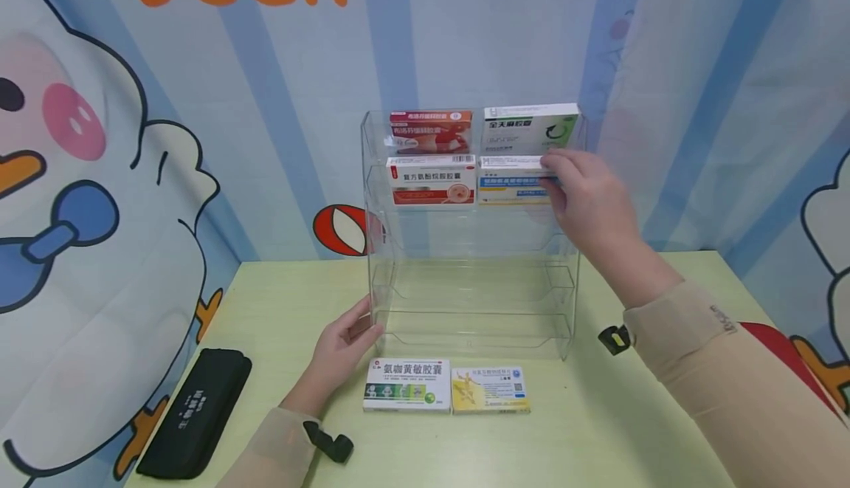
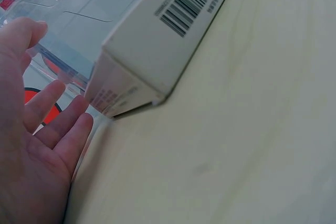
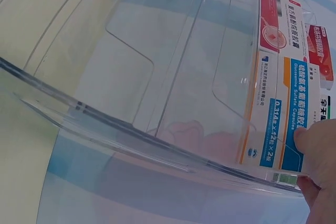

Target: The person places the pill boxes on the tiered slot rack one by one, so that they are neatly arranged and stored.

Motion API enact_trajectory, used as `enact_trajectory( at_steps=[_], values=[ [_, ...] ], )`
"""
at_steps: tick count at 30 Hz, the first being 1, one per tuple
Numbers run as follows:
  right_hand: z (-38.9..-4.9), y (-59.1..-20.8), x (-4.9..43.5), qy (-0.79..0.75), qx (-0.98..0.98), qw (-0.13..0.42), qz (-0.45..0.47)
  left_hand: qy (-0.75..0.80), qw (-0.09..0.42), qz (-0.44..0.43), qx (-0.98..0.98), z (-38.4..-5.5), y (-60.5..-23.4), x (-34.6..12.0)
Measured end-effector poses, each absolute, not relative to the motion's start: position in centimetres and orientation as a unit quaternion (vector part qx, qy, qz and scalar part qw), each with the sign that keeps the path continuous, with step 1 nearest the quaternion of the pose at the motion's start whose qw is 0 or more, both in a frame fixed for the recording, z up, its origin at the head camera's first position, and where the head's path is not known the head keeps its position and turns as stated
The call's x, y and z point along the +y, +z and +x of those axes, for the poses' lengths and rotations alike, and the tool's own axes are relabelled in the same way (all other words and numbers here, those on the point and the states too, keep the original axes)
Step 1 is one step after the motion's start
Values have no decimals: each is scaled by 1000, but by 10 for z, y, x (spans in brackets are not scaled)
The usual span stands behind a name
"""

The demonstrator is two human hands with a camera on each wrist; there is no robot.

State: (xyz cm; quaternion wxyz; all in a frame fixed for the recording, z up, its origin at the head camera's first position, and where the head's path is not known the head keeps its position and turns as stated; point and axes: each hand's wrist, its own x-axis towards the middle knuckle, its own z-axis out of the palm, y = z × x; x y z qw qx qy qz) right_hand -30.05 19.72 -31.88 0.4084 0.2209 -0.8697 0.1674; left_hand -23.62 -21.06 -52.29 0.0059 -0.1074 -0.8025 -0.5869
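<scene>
A clear acrylic tiered rack (image 1: 474, 318) stands on the table. My right hand (image 1: 594, 196) is at its second tier, thumb and fingers pinching the right end of a white, blue and orange medicine box (image 3: 265, 114). Left of that box, in the same tier, sits a white-and-red medicine box (image 1: 432, 180). Above them, the top tier holds a red medicine box (image 1: 432, 133) and a white-and-green one (image 1: 527, 130). My left hand (image 2: 37, 129) touches the rack's lower left side, its fingers extended and spread along the panel.
In front of the rack, a white-and-green medicine box (image 1: 407, 385) and a yellow-and-white one (image 1: 491, 390) lie side by side on the pale table (image 1: 571, 436). A black zip case (image 1: 194, 414) lies at the left. A printed cloth (image 1: 279, 104) hangs behind.
</scene>
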Motion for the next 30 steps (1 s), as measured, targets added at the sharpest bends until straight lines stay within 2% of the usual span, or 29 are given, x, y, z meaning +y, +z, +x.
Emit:
enact_trajectory(
  at_steps=[12,17,23,30],
  values=[
    [-297,-324,198,152,-866,417,231,-589,6,-111,-800,-236,-523,-211],
    [-288,-330,196,160,-858,436,220,-590,8,-111,-800,-236,-524,-211],
    [-273,-342,191,169,-834,463,248,-590,8,-112,-800,-236,-522,-211],
    [-256,-365,182,209,-817,458,280,-585,6,-105,-804,-236,-523,-211]
  ],
)
